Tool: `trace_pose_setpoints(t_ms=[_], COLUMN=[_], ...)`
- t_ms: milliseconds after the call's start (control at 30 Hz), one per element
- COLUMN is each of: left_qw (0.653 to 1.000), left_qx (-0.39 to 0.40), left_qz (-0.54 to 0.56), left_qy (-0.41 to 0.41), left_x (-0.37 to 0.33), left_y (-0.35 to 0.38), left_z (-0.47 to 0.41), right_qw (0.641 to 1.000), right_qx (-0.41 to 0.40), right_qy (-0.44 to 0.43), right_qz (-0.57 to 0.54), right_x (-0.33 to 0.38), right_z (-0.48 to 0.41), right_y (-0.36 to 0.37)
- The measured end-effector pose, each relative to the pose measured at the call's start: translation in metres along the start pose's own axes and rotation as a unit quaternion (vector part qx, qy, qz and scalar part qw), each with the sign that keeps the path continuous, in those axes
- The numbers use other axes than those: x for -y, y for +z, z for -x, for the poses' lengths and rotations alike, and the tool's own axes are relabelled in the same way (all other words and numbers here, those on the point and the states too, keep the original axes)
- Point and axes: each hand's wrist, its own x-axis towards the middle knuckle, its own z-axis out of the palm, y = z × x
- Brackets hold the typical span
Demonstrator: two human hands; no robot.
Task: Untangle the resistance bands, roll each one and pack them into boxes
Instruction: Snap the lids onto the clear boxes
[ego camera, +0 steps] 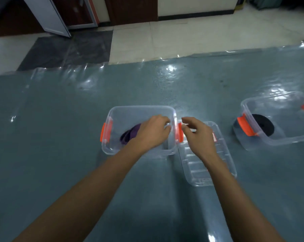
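A clear plastic box [123, 110] with orange latches stands in the middle of the table. A rolled purple band [129, 136] lies inside it, partly hidden by my left hand [153, 132], which hovers over the box with curled fingers and nothing visible in it. My right hand [198, 135] is just right of the box's right orange latch [179, 135], fingers loosely apart, holding nothing. A clear lid [196, 173] lies flat under my right wrist. At the right, a second clear box [252, 103] holds a rolled black band [263, 125].
The table [60, 154] is covered by grey-blue cloth under shiny clear plastic sheeting. Its far edge runs across the upper part of the view, with tiled floor and a door beyond. The second box reaches the right edge of the view.
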Motion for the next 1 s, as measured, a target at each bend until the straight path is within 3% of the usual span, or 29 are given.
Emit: trace_pose_setpoints(t_ms=[133, 233, 433, 600, 800, 1000], left_qw=[0.987, 0.973, 0.968, 0.950, 0.948, 0.966], left_qx=[-0.023, 0.024, 0.192, 0.259, 0.272, 0.230], left_qz=[0.052, 0.052, -0.081, -0.146, -0.145, -0.072], left_qy=[0.150, 0.222, 0.137, 0.098, 0.076, 0.097], left_x=[-0.062, -0.091, -0.083, -0.069, -0.073, -0.066], left_y=[0.030, 0.072, 0.140, 0.169, 0.176, 0.168], left_z=[0.021, 0.039, 0.047, 0.057, 0.060, 0.062], right_qw=[0.995, 0.984, 0.952, 0.939, 0.946, 0.938], right_qx=[-0.027, -0.020, -0.019, 0.003, -0.058, -0.108], right_qy=[0.087, 0.156, 0.255, 0.281, 0.298, 0.329], right_qz=[0.035, 0.082, 0.168, 0.199, 0.115, 0.025], right_x=[-0.059, -0.105, -0.173, -0.203, -0.207, -0.197], right_z=[0.033, 0.056, 0.082, 0.084, 0.076, 0.074], right_y=[-0.045, -0.069, -0.097, -0.091, -0.085, -0.098])
